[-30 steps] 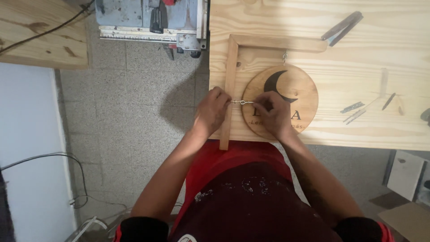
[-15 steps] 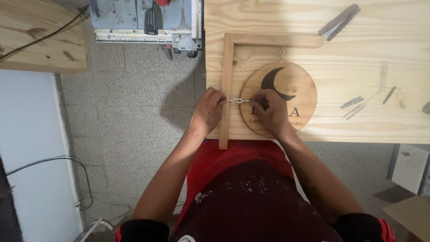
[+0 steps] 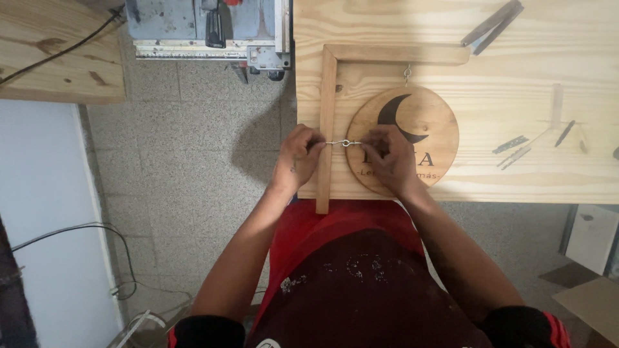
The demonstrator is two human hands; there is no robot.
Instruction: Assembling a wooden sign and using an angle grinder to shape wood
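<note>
The left hand [image 3: 298, 156] and right hand [image 3: 387, 156] sit slightly farther apart along the hooks [image 3: 343, 142], though the shift seems small.

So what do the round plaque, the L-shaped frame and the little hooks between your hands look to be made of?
Round plaque: looks like wood, visible grain, smooth mid-brown finish with a dark moon design.
L-shaped frame: pale bare-looking wood strips, grain showing.
Hooks: probably metal, thin, silvery and shiny; held between the left hand and right hand.

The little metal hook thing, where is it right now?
In the head view, the small metal hook sits between the left hand and right hand, bridging the wooden strip and the round wooden plaque.
</note>
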